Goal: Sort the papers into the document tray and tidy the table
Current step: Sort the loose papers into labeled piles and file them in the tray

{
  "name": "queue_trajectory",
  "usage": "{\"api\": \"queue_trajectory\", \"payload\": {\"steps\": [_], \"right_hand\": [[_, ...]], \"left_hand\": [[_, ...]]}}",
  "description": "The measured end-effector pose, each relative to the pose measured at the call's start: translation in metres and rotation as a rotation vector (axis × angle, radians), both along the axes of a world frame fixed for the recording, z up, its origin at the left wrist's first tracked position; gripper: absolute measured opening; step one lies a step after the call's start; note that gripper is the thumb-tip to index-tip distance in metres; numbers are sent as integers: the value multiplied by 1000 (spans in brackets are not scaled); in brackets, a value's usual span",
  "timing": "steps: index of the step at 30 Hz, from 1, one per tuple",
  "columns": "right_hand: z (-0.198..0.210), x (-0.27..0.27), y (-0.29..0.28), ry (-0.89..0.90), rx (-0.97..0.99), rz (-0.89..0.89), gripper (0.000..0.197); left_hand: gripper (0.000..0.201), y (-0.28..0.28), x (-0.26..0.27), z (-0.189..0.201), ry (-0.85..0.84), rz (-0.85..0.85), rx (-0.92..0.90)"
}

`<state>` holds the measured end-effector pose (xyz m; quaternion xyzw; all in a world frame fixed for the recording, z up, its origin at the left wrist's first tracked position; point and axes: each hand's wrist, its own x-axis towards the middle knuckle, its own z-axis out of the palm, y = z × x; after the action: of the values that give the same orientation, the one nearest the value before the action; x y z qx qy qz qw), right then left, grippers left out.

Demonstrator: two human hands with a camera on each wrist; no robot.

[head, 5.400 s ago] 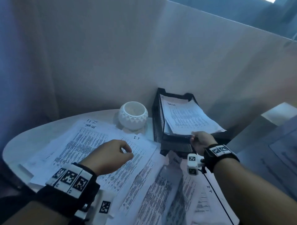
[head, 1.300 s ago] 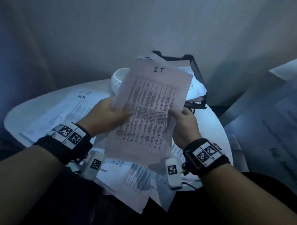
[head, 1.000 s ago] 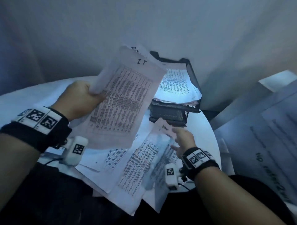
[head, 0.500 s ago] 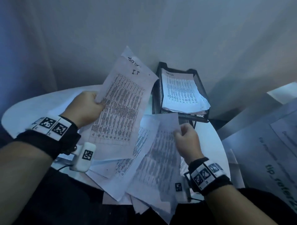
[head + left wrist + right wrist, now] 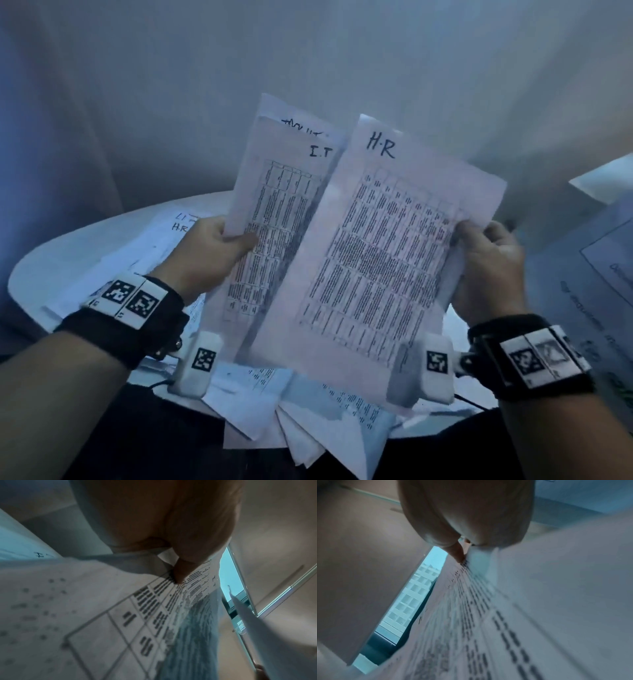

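Observation:
Both hands hold printed sheets up in front of me above the round white table [image 5: 68, 250]. My left hand [image 5: 219, 253] grips the left edge of a small stack topped by a sheet marked "I.T" [image 5: 274, 219], thumb on its face [image 5: 180, 573]. My right hand [image 5: 486, 260] pinches the right edge of a sheet marked "H.R" [image 5: 383, 260], which overlaps the I.T sheet. In the right wrist view a fingertip [image 5: 458, 555] presses on that printed page [image 5: 488, 615]. The raised sheets hide the document tray.
More loose papers [image 5: 301, 414] lie under the hands and hang over the table's near edge. Another sheet marked "H.R" [image 5: 161, 236] lies flat at the left. A pale partition wall [image 5: 308, 61] stands behind the table. Printed posters [image 5: 599, 291] show at the right.
My right hand has lifted a sheet off the table and raised it beside the I.T stack, showing its "H.R" heading. The raised sheets now cover the tray.

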<state>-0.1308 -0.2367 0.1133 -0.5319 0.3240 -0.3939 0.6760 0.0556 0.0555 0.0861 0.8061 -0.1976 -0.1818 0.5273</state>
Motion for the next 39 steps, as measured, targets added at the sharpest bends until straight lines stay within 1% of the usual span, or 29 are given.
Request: {"api": "queue_trajectory", "payload": {"steps": [2, 5, 6, 7, 9, 10, 11, 12, 14, 15, 17, 19, 20, 22, 23, 24, 25, 26, 27, 29, 30, 33, 35, 37, 39], "right_hand": [[-11, 6, 9, 6, 91, 42, 13], [-26, 18, 27, 15, 178, 111, 14], [-31, 23, 33, 24, 186, 127, 14], [-34, 28, 39, 29, 191, 138, 13], [-38, 37, 49, 53, 189, 137, 13], [-38, 41, 54, 69, 175, 129, 13], [-39, 44, 59, 83, 162, 116, 14], [-40, 49, 62, 99, 148, 95, 14], [-46, 57, 66, 119, 158, 77, 13], [-51, 61, 67, 131, 173, 90, 12], [-66, 67, 69, 233, 175, 157, 9], [-89, 68, 68, 453, 145, 214, 12], [-102, 67, 69, 580, 140, 232, 13], [-127, 64, 71, 781, 167, 249, 17], [-137, 64, 73, 835, 191, 256, 23], [-147, 64, 75, 865, 219, 258, 31], [-157, 65, 77, 879, 238, 260, 38], [-164, 67, 80, 896, 240, 271, 40], [-168, 68, 85, 918, 215, 289, 36], [-173, 70, 95, 975, 95, 324, 17], [-173, 70, 99, 970, 32, 301, 14], [-161, 69, 106, 843, -71, 228, 19], [-141, 64, 106, 739, -142, 185, 18], [-117, 53, 99, 653, -217, 127, 9], [-97, 40, 85, 527, -261, 60, 10]], "left_hand": [[24, -4, -9, 0, 37, -31, -26], [49, -11, -21, 1, 80, -90, -25], [53, -11, -24, 3, 97, -84, -18], [54, -12, -25, 4, 162, -91, -47], [60, -11, -26, 8, 333, -161, -173], [65, -9, -25, 11, 352, -208, -198], [66, -5, -21, 12, 291, -251, -163], [63, -1, -15, 9, 194, -264, -90], [45, 6, 2, 7, 13, -203, 76], [43, 10, 10, 6, -35, -158, 128], [54, 21, 26, 5, -98, -55, 170], [57, 33, 40, 8, -133, 64, 149], [53, 39, 46, 9, -139, 111, 118], [37, 47, 54, 12, -151, 168, 61], [33, 49, 57, 13, -159, 177, 53], [33, 51, 59, 13, -169, 183, 48], [36, 53, 60, 13, -167, 191, 39], [40, 54, 62, 12, -161, 201, 29], [43, 55, 63, 11, -150, 206, 19], [41, 55, 64, 9, -153, 214, 13], [40, 55, 64, 9, -162, 223, 18], [42, 56, 63, 13, -183, 250, 50], [42, 58, 63, 15, -201, 261, 63], [40, 60, 65, 14, -199, 270, 65], [34, 60, 64, 13, -190, 275, 77]]}}
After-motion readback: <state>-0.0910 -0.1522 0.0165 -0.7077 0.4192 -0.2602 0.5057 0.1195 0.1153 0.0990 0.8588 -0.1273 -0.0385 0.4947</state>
